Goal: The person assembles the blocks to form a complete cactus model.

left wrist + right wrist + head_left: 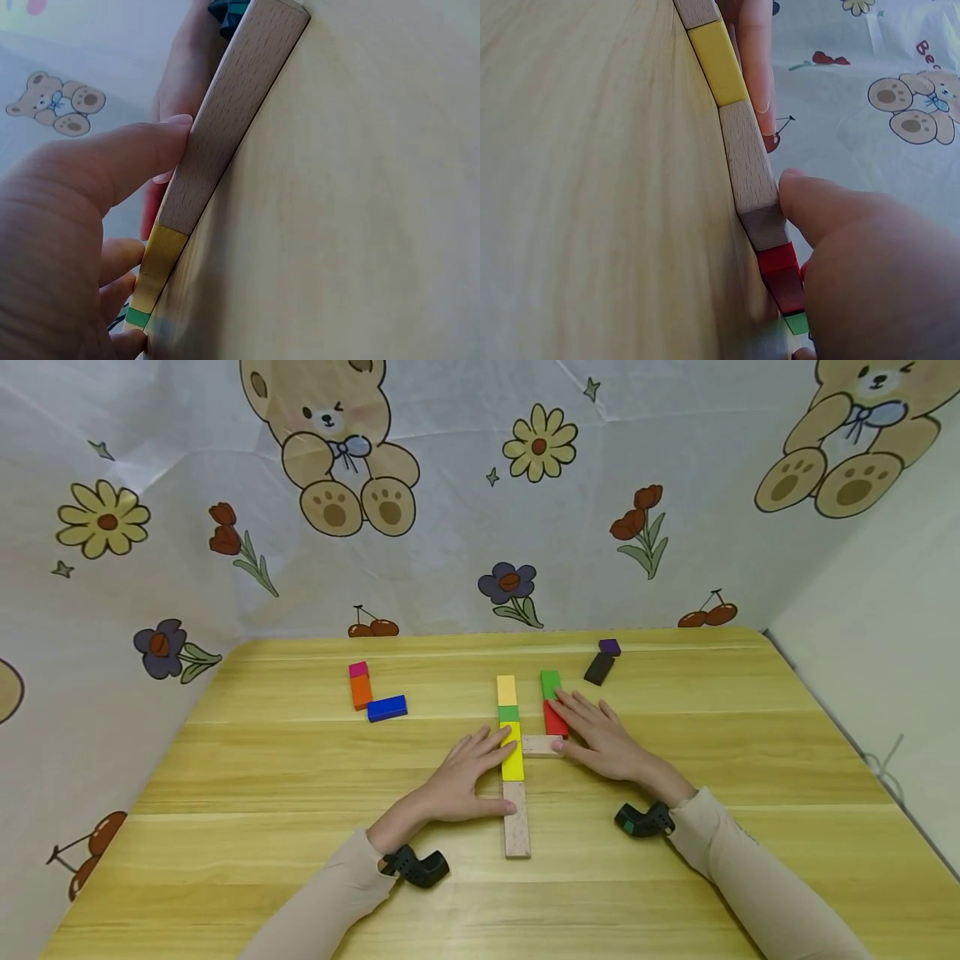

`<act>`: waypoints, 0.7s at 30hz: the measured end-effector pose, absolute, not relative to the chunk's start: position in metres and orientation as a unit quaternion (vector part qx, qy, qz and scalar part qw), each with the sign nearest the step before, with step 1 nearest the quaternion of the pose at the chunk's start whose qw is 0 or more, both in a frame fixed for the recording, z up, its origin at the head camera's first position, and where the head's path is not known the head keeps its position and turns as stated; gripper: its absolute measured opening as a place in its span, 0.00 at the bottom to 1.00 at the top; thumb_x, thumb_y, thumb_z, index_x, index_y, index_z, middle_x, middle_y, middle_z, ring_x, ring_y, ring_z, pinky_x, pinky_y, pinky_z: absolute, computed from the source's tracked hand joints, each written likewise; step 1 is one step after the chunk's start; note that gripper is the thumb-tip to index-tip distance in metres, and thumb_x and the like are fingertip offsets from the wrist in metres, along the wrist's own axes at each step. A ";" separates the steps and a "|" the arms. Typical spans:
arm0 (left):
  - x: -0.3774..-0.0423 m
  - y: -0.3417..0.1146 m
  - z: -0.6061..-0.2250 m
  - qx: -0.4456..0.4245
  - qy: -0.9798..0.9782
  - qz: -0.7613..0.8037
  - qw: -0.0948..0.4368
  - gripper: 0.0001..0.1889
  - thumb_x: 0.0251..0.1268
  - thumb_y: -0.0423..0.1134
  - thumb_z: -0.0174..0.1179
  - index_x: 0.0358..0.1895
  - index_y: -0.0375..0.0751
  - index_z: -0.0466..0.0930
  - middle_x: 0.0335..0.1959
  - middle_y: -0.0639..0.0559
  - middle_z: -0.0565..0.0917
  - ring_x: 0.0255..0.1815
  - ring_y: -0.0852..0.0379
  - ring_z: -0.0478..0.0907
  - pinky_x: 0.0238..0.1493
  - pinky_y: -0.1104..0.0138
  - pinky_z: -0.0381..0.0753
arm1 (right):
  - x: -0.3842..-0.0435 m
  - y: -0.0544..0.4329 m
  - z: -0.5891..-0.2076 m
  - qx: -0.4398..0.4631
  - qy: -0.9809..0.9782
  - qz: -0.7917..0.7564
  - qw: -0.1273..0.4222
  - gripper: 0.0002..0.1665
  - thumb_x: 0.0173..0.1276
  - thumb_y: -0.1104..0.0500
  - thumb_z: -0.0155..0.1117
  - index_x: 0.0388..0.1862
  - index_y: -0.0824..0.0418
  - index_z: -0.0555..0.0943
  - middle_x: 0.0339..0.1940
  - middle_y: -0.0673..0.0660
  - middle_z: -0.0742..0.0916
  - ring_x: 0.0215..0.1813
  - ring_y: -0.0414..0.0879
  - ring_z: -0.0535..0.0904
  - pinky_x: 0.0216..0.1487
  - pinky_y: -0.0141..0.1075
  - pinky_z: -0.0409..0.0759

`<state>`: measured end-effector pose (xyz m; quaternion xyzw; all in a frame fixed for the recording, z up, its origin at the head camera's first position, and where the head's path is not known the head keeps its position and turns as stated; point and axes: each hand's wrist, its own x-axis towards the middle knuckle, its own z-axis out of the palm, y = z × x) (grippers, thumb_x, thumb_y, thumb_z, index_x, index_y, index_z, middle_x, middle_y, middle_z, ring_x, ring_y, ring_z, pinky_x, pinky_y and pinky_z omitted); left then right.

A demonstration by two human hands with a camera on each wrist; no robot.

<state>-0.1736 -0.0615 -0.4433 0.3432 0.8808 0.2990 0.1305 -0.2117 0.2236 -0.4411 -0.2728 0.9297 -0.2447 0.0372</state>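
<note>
Beige sleeves (765, 885) are closest to the lens in the head view, reaching over my wooden table (300, 810), which carries all the blocks. My left hand (457, 781) is spread loosely, not clamped on anything: fingers resting on the yellow block (512, 770), thumb on the long pale block (517, 835). Beyond the yellow, in the same line, are a small green block (508, 713) and a cream block (506, 691). Right hand (607, 745) is just as relaxed, fingers by the red block (552, 720) and the bigger green block (551, 682), thumb at the end of the short pale block (538, 745) that sticks out from the yellow one. Off left sit pink (358, 669), orange (361, 692) and blue (387, 708) blocks; far right, black (599, 668) and purple (610, 647) ones. Left wrist cam: thumb against the long pale block's edge, fingers alongside the yellow and small green. Right wrist cam: thumb at the short pale block, red butting onto its end, green past that, my other fingers mostly hidden.
</note>
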 end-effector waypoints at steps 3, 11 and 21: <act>-0.174 -0.061 -0.444 0.343 0.882 0.297 0.130 0.46 0.60 0.60 0.63 0.78 0.48 0.54 0.81 0.57 0.44 0.82 0.46 0.35 0.79 0.50 0.34 | -0.212 0.224 -0.441 -0.270 0.928 -0.254 0.037 0.40 0.74 0.44 0.54 0.79 0.57 0.56 0.81 0.59 0.56 0.80 0.63 0.47 0.74 0.66 0.37; -0.174 -0.061 -0.444 0.349 0.878 0.301 0.128 0.46 0.60 0.59 0.63 0.78 0.46 0.54 0.81 0.55 0.44 0.82 0.45 0.35 0.79 0.48 0.35 | -0.218 0.228 -0.441 -0.249 0.908 -0.336 -0.026 0.37 0.73 0.49 0.57 0.76 0.62 0.62 0.79 0.63 0.61 0.78 0.63 0.55 0.73 0.66 0.51; -0.173 -0.063 -0.441 0.355 0.875 0.304 0.123 0.46 0.60 0.58 0.64 0.77 0.45 0.54 0.81 0.52 0.45 0.82 0.43 0.35 0.79 0.47 0.37 | -0.260 0.254 -0.429 -0.116 0.899 -0.402 -0.126 0.42 0.65 0.56 0.69 0.74 0.65 0.63 0.70 0.70 0.68 0.69 0.67 0.64 0.64 0.62 0.66</act>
